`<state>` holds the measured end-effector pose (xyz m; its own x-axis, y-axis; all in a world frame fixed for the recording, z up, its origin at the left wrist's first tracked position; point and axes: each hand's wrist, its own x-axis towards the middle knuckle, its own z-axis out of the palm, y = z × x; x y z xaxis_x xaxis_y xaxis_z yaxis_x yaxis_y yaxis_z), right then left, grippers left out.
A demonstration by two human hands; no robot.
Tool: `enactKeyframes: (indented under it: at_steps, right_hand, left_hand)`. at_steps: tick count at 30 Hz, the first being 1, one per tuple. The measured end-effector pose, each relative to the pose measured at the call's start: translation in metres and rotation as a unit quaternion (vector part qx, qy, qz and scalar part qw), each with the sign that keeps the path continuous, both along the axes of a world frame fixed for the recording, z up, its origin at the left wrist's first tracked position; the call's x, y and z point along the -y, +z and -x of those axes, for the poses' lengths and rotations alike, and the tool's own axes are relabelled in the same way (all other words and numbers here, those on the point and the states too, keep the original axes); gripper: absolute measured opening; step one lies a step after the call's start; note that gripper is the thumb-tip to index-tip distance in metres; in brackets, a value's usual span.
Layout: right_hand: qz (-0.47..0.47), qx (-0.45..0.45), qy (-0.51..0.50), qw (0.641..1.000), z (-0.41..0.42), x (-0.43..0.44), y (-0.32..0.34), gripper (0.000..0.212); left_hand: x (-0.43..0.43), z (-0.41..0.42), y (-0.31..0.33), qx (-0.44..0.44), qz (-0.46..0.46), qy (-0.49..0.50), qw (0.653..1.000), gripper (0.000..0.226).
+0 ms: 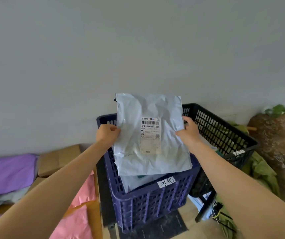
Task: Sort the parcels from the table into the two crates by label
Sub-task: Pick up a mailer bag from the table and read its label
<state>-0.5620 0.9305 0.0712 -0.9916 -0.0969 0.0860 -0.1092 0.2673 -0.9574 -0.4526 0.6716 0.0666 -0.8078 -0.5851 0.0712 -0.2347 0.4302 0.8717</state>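
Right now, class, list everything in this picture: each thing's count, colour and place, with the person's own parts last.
blue crate: one, dark blue, centre, white tag on near rim.
black crate: one, black, right of the blue crate.
held parcel: one, pale grey, above the blue crate, label towards the camera.
crated parcel: at least one, pale grey, inside the blue crate.
purple parcel: one, purple, far left.
pink parcels: count unclear, pink, lower left.
cardboard box: at least one, brown, left.
green cloth: count unclear, green, beside the black crate.
left hand: grips the held parcel's left edge.
right hand: grips its right edge.
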Motion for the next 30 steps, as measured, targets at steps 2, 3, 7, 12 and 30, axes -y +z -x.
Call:
enactKeyframes:
  at_steps: [2, 3, 7, 12, 30]
  right_hand:
    - [-0.015, 0.009, 0.014, 1.000, 0.019, 0.013, -0.012, 0.068]
    - [-0.022, 0.011, 0.022, 0.999, 0.028, 0.018, -0.019, 0.068]
    - [-0.048, 0.030, 0.035, 0.998, 0.053, 0.034, -0.047, 0.068]
    - [-0.113, 0.033, 0.069, 0.991, 0.069, 0.056, -0.079, 0.061]
    - [-0.177, 0.149, 0.163, 0.959, 0.142, 0.106, -0.177, 0.067]
  left_hand:
    - [0.007, 0.014, -0.010, 0.030, 0.027, 0.011, 0.999, 0.045]
    - [0.009, 0.020, -0.016, 0.044, 0.039, 0.017, 0.998, 0.045]
    - [0.009, 0.036, -0.042, 0.089, 0.042, 0.045, 0.994, 0.038]
    - [-0.004, 0.053, -0.069, 0.177, 0.026, 0.060, 0.982, 0.013]
    - [-0.019, 0.119, -0.159, 0.349, 0.037, 0.167, 0.921, 0.075]
